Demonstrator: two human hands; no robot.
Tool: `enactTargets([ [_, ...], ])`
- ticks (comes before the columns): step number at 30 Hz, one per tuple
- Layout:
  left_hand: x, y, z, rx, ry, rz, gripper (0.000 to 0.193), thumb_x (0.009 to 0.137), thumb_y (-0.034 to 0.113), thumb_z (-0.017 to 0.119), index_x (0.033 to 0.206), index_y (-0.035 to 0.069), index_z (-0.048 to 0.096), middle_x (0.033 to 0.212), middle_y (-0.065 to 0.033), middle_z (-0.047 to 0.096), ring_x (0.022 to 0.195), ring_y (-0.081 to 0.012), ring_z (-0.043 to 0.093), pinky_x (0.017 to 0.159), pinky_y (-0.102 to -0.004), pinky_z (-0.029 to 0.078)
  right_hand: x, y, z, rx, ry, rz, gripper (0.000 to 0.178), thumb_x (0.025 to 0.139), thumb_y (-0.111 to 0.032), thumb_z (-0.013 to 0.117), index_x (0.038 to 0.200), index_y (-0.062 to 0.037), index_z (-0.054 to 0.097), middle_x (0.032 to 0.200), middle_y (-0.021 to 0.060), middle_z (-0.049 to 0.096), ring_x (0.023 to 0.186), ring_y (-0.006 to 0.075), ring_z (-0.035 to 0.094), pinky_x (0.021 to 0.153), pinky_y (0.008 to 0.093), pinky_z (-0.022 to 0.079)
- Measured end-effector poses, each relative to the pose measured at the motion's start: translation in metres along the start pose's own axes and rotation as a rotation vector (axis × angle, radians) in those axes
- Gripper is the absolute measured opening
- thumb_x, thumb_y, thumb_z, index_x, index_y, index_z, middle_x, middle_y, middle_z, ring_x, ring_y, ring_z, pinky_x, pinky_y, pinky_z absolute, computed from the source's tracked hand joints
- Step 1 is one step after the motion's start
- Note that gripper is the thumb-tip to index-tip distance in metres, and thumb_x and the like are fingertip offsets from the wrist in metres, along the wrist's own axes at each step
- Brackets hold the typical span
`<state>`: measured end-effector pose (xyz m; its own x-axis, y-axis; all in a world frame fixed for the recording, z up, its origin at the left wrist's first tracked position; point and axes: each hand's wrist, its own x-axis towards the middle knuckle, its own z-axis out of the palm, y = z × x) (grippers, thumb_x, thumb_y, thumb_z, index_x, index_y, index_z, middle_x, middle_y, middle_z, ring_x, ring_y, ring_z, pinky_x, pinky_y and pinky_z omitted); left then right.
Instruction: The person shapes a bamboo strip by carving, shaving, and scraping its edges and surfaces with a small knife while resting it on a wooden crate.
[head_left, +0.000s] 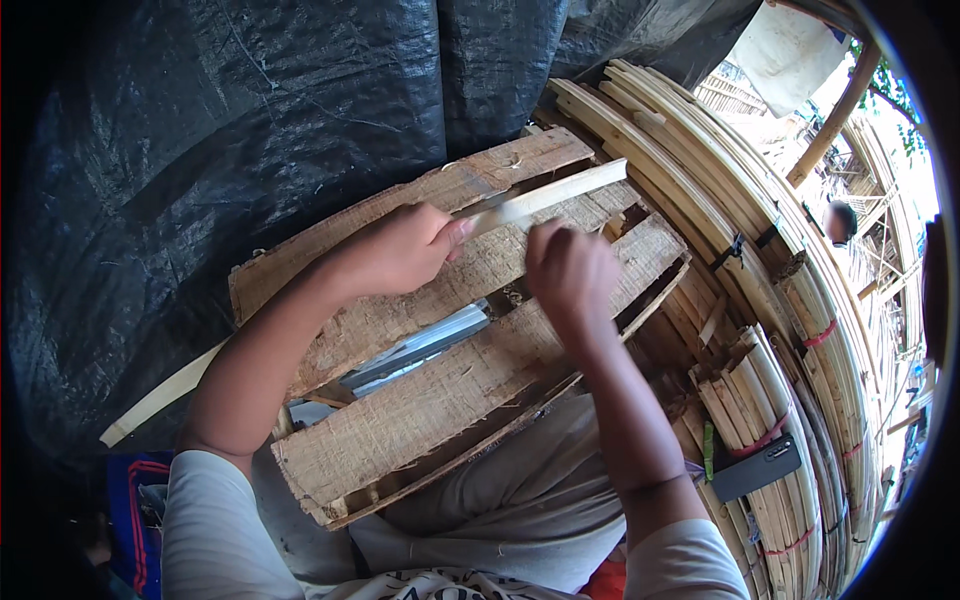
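Note:
A long pale wooden strip (565, 192) runs slantwise over a low bench of rough planks (400, 430). My left hand (405, 245) is closed around the strip's middle, with the thumb lying along it. Its lower end comes out beyond my left forearm, at the left. Close beside the strip's far part, my right hand (572, 270) is curled into a fist, slightly smeared by motion. Whatever that fist holds, if anything, is hidden by the fingers. Below the bench's middle gap a shiny silver-blue object (420, 345) shows; its kind is unclear.
Black plastic sheeting (330, 110) hangs behind the bench. Tied bundles of wooden strips (760, 400) curve along the right side, with a dark phone (757, 470) on one. A wooden pole (840, 115) slants at upper right, and a person's head (840, 222) shows farther off.

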<state>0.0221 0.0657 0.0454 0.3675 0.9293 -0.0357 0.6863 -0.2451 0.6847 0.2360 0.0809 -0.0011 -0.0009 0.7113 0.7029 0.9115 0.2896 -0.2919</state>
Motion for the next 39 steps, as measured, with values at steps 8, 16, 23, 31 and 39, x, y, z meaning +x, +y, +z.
enactTargets([
  [8, 0.007, 0.0, -0.008, -0.011, 0.016, -0.041, 0.053, 0.112, 0.039, 0.038, 0.083, 0.001, 0.062, 0.064, -0.0053, 0.055, 0.061, -0.0168, 0.053, 0.066, -0.0368, 0.048, 0.01, -0.014, 0.004, 0.037, -0.04, 0.062, 0.052, 0.093, -0.024, 0.052, 0.046, -0.004, 0.06, 0.042, 0.0191, 0.053, 0.038, 0.0363, 0.059, 0.043, 0.0447, 0.05],
  [16, 0.004, -0.003, -0.008, -0.047, -0.027, 0.046, 0.053, 0.112, 0.041, 0.037, 0.092, 0.001, 0.064, 0.068, -0.0028, 0.055, 0.066, -0.0139, 0.054, 0.067, -0.0336, 0.048, 0.011, -0.015, 0.007, -0.095, 0.013, 0.008, 0.052, 0.095, -0.027, 0.051, 0.047, -0.0091, 0.061, 0.042, 0.0132, 0.054, 0.036, 0.0312, 0.058, 0.04, 0.0429, 0.048],
  [23, 0.002, -0.004, -0.011, -0.073, -0.049, -0.005, 0.054, 0.112, 0.041, 0.034, 0.091, 0.001, 0.064, 0.066, -0.0026, 0.053, 0.065, -0.0134, 0.053, 0.067, -0.034, 0.047, 0.025, -0.009, 0.005, -0.257, 0.065, 0.095, 0.053, 0.097, -0.027, 0.05, 0.047, -0.0107, 0.06, 0.041, 0.0119, 0.054, 0.034, 0.0295, 0.056, 0.036, 0.0413, 0.044],
  [31, 0.007, -0.001, -0.009, -0.113, -0.073, -0.002, 0.054, 0.112, 0.042, 0.035, 0.091, 0.001, 0.063, 0.067, -0.0029, 0.054, 0.067, -0.0127, 0.054, 0.066, -0.0329, 0.047, 0.031, 0.002, 0.005, -0.26, 0.13, 0.071, 0.05, 0.094, -0.021, 0.052, 0.046, -0.0085, 0.059, 0.042, 0.0149, 0.054, 0.035, 0.0312, 0.058, 0.04, 0.0437, 0.049],
  [39, -0.001, 0.006, -0.012, -0.137, -0.095, 0.026, 0.056, 0.112, 0.044, 0.034, 0.09, 0.0, 0.062, 0.067, -0.0029, 0.054, 0.064, -0.0119, 0.051, 0.066, -0.0329, 0.048, 0.022, 0.0, 0.001, -0.191, 0.177, 0.048, 0.049, 0.093, -0.024, 0.053, 0.047, -0.0077, 0.059, 0.045, 0.0187, 0.055, 0.036, 0.0372, 0.057, 0.041, 0.046, 0.049],
])
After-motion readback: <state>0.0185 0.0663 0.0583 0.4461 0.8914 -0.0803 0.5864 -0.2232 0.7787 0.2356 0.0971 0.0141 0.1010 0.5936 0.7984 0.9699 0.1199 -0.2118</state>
